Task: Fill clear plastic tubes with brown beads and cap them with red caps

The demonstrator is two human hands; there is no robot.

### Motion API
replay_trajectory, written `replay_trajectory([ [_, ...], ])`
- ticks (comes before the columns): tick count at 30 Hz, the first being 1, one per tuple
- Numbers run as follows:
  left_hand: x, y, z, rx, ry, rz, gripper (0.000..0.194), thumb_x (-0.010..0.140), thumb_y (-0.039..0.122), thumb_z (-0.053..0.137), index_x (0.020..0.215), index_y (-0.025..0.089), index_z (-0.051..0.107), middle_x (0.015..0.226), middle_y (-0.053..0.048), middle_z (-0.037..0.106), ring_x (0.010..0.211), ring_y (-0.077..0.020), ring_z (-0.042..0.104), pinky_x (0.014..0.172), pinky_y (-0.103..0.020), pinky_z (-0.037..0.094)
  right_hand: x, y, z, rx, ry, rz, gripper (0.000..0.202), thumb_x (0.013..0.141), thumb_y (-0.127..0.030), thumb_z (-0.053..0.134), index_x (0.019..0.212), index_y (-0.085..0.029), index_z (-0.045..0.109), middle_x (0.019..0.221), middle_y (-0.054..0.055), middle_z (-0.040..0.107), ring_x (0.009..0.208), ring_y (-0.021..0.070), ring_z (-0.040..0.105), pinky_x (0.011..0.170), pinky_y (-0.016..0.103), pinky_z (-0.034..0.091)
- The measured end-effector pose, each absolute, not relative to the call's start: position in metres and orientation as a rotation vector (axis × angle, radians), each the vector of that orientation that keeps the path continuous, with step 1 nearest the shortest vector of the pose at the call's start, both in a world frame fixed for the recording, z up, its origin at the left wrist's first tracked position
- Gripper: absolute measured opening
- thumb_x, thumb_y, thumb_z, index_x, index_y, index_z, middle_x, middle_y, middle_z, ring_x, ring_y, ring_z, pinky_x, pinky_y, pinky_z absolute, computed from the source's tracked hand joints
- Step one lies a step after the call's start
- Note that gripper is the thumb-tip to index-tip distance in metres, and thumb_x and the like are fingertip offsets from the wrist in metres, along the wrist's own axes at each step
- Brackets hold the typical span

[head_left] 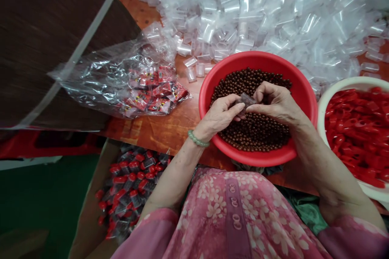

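Note:
A red basin (304,89) of small round brown beads (258,135) stands on the table in front of me. Above the beads, both hands meet at a small clear container (246,99) that looks dark inside. My left hand (223,113), with a green bead bracelet (198,139) at its wrist, grips the container's left end between thumb and fingers. The fingers of my right hand (275,102) are pinched at its right end. Whether they also hold a small part is hidden.
Clear plastic cylinders (243,28) are heaped behind the basin. A white basin (323,129) of red plastic parts (358,133) stands right. Left lies a clear bag (106,77) of red packets (161,89). Below, a cardboard box (88,206) holds red-capped containers (130,186).

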State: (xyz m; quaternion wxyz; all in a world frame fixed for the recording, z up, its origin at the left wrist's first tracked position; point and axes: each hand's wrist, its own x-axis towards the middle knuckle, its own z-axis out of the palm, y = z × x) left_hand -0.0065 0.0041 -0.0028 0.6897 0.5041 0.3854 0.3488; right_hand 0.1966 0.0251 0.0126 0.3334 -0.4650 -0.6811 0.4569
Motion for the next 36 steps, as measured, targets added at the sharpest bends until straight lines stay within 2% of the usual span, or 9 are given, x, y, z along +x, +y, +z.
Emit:
replay_trajectory([
  [3,-0.007,0.004,-0.002,1.067,0.826,0.814,0.016,0.089,0.025,0.069,0.098,0.014,0.063,0.084,0.0,0.066,0.073,-0.0079,0.065,0.068,-0.018,0.054,0.204,0.021,0.02,-1.225,-1.887,1.179,0.052,0.073,-0.068,0.081,0.068,-0.022,0.057,0.078,0.002,0.063,0.074,0.0173,0.057,0.072,0.033,0.048],
  [6,-0.007,0.002,-0.002,1.019,0.801,0.866,0.024,0.082,0.024,0.075,0.102,0.015,0.064,0.093,-0.002,0.068,0.08,-0.0097,0.067,0.075,-0.022,0.056,0.214,0.012,0.03,-1.259,-2.096,1.007,0.046,0.082,-0.066,0.073,0.072,-0.022,0.065,0.114,0.01,0.071,0.104,0.0258,0.067,0.096,0.042,0.051],
  [11,-0.005,-0.003,-0.005,1.163,0.802,0.979,0.023,0.08,0.025,0.076,0.1,0.017,0.066,0.104,-0.004,0.071,0.095,-0.0142,0.068,0.093,-0.029,0.057,0.245,0.021,0.023,-1.577,-2.105,0.21,0.034,0.092,-0.049,0.066,0.111,-0.021,0.068,0.132,0.019,0.065,0.128,0.0363,0.058,0.112,0.054,0.041],
  [13,-0.005,-0.004,-0.006,1.217,0.816,0.995,0.023,0.082,0.026,0.074,0.102,0.018,0.067,0.106,-0.005,0.071,0.096,-0.0149,0.068,0.094,-0.031,0.057,0.261,0.039,0.011,-1.816,-2.068,-0.011,0.045,0.091,-0.045,0.068,0.125,-0.015,0.063,0.132,0.025,0.064,0.126,0.0403,0.056,0.107,0.055,0.042],
  [15,-0.005,-0.004,-0.008,1.258,0.842,1.008,0.022,0.084,0.028,0.072,0.104,0.018,0.067,0.104,-0.005,0.072,0.094,-0.015,0.067,0.093,-0.032,0.058,0.272,0.057,0.002,-2.021,-2.058,0.045,0.049,0.09,-0.041,0.068,0.127,-0.01,0.061,0.123,0.027,0.067,0.111,0.0379,0.061,0.095,0.049,0.046],
  [20,-0.017,-0.016,-0.016,1.293,0.93,1.032,0.023,0.087,0.034,0.072,0.103,0.018,0.066,0.104,-0.006,0.073,0.093,-0.0163,0.07,0.088,-0.031,0.059,0.272,0.048,0.021,-2.154,-1.88,0.148,0.026,0.091,-0.042,0.065,0.095,-0.017,0.068,0.085,0.012,0.07,0.076,0.0239,0.056,0.076,0.037,0.044],
  [25,-0.032,-0.043,-0.021,1.364,0.994,0.879,0.028,0.093,0.04,0.067,0.112,0.019,0.068,0.104,-0.007,0.077,0.091,-0.0175,0.073,0.084,-0.029,0.059,0.257,0.007,0.05,-2.052,-1.726,-0.12,0.026,0.089,-0.045,0.07,0.098,-0.02,0.069,0.087,0.008,0.067,0.074,0.0219,0.052,0.076,0.036,0.043],
  [30,-0.029,-0.035,-0.019,1.536,1.005,0.871,0.028,0.095,0.037,0.067,0.115,0.019,0.07,0.101,-0.006,0.078,0.088,-0.0162,0.072,0.081,-0.026,0.056,0.254,0.023,0.048,-2.221,-1.665,0.161,0.024,0.086,-0.039,0.075,0.095,-0.017,0.071,0.074,0.004,0.062,0.065,0.0177,0.044,0.072,0.035,0.042],
  [36,-0.033,-0.034,-0.029,1.49,1.006,0.864,0.026,0.095,0.036,0.067,0.113,0.018,0.07,0.097,-0.005,0.077,0.085,-0.0151,0.072,0.077,-0.025,0.056,0.255,0.002,0.05,-1.994,-1.739,-0.167,0.036,0.091,-0.035,0.054,0.116,-0.017,0.074,0.096,0.011,0.072,0.083,0.0243,0.061,0.086,0.039,0.05],
])
